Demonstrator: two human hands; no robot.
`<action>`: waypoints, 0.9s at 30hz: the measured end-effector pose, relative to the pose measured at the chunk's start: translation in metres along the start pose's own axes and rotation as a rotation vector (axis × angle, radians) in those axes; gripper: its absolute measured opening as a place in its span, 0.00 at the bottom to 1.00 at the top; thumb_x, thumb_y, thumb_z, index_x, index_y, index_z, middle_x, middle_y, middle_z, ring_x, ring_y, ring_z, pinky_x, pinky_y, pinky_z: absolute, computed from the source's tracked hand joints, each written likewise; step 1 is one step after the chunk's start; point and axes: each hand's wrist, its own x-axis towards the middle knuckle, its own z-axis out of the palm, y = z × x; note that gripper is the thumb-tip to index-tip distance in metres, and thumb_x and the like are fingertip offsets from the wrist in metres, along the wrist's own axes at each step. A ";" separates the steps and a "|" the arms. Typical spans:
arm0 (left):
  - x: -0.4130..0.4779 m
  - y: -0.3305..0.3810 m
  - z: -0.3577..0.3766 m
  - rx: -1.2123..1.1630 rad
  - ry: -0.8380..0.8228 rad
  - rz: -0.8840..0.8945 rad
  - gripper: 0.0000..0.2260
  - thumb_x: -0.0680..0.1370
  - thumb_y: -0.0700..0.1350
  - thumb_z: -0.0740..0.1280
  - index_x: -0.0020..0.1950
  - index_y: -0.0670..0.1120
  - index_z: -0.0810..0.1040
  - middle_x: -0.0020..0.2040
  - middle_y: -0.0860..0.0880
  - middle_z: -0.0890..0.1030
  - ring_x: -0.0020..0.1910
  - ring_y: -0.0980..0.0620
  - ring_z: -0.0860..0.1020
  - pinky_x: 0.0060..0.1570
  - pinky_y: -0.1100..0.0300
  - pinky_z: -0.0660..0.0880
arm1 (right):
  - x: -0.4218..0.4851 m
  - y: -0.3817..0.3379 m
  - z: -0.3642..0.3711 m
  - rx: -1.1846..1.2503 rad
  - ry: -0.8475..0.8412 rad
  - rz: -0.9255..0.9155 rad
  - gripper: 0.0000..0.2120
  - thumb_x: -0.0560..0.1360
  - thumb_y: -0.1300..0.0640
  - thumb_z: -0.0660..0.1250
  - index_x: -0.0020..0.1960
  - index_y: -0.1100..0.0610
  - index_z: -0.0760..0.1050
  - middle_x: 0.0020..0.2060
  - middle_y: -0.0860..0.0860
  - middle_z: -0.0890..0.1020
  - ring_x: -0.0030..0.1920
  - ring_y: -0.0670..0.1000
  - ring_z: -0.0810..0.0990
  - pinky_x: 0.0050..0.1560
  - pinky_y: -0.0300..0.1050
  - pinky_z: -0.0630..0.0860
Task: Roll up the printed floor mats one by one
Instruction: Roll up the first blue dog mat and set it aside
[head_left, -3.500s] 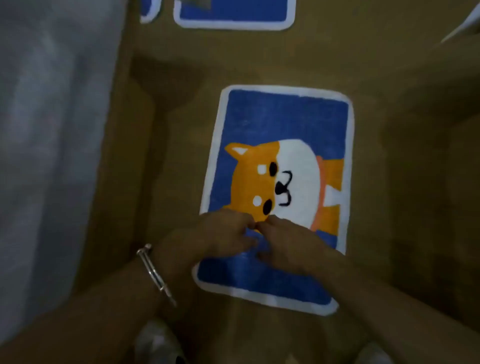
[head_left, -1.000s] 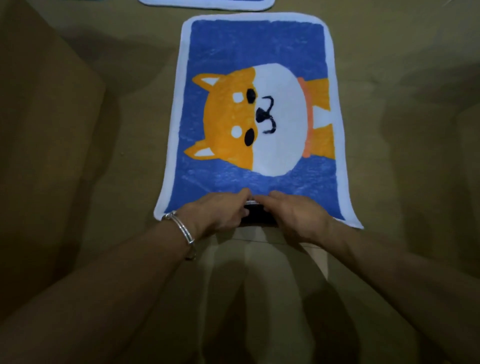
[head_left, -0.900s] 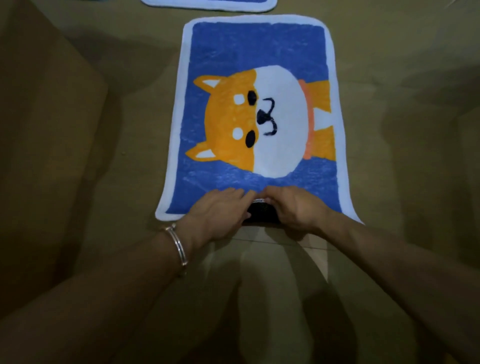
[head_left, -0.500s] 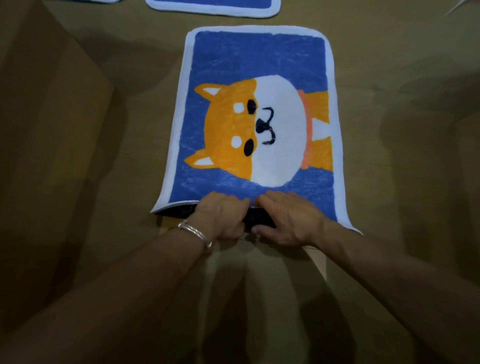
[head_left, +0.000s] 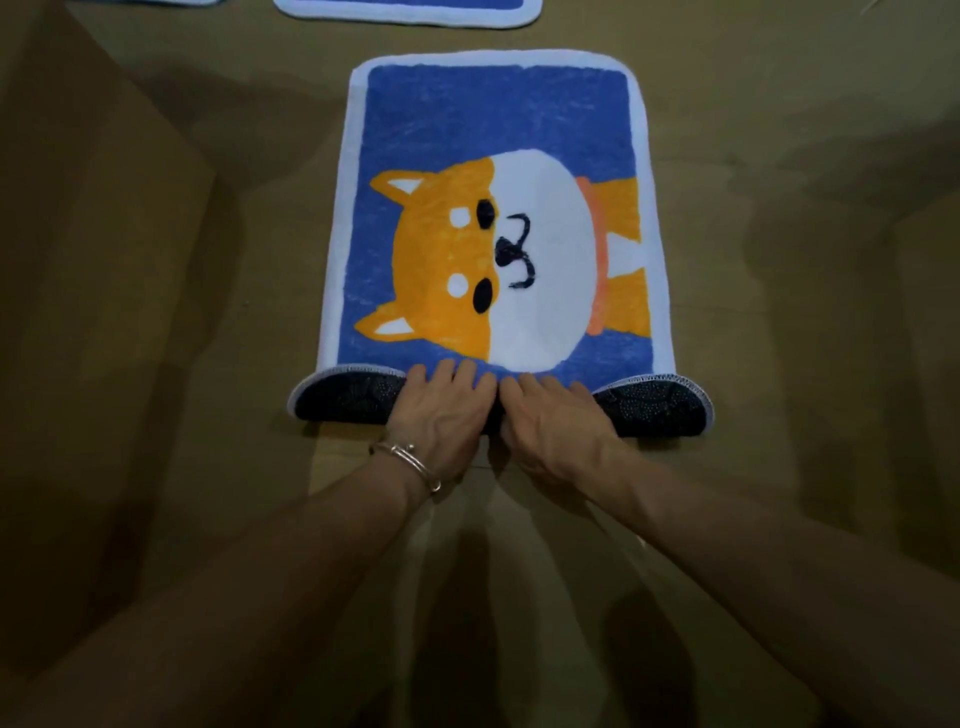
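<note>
Hands meet at the middle of the near edge of a printed floor mat (head_left: 498, 130), which lies lengthwise away from the person on a brown floor (head_left: 208, 364). The mat has a blue ground, a white border and an orange-and-white dog's face (head_left: 467, 270) turned on its side. Its near end is turned up and over onto the printed face, so the dark, dotted underside (head_left: 348, 397) shows as a low roll on either side of the hands, with the white stitched rim curving round each corner.

The left hand (head_left: 441, 415) and the right hand (head_left: 550, 423) sit side by side, just touching, palms down on top of that roll. The fingers of both reach forward over it, fairly straight, with their tips on the blue pile just below the dog's chin. They press rather than clutch, and the thumbs are hidden. A thin metal bracelet (head_left: 410, 460) circles the left wrist.

The rest of the mat, beyond the hands, lies flat. Farther off, at the top edge of the view, the near end of a second mat (head_left: 410, 10) with the same blue ground and white border shows, apart from the first.
</note>
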 end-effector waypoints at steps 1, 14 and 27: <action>0.000 0.001 0.000 -0.004 -0.043 -0.021 0.09 0.78 0.45 0.59 0.57 0.46 0.68 0.53 0.46 0.73 0.52 0.44 0.73 0.44 0.53 0.67 | -0.001 -0.002 0.000 -0.021 -0.022 -0.004 0.12 0.80 0.51 0.54 0.59 0.56 0.64 0.55 0.55 0.73 0.55 0.58 0.72 0.51 0.53 0.67; 0.019 -0.009 -0.010 -0.175 -0.356 0.020 0.14 0.74 0.47 0.67 0.57 0.46 0.71 0.53 0.43 0.77 0.51 0.43 0.76 0.40 0.55 0.66 | -0.010 0.005 0.005 -0.071 -0.041 -0.042 0.10 0.79 0.57 0.56 0.58 0.58 0.68 0.53 0.56 0.74 0.54 0.58 0.74 0.50 0.51 0.70; 0.018 0.003 -0.002 -0.059 -0.206 -0.038 0.09 0.79 0.44 0.60 0.57 0.45 0.74 0.53 0.45 0.79 0.51 0.44 0.78 0.38 0.56 0.65 | 0.003 0.003 0.000 -0.128 -0.092 0.027 0.17 0.77 0.53 0.60 0.63 0.57 0.63 0.58 0.56 0.73 0.59 0.58 0.71 0.54 0.51 0.67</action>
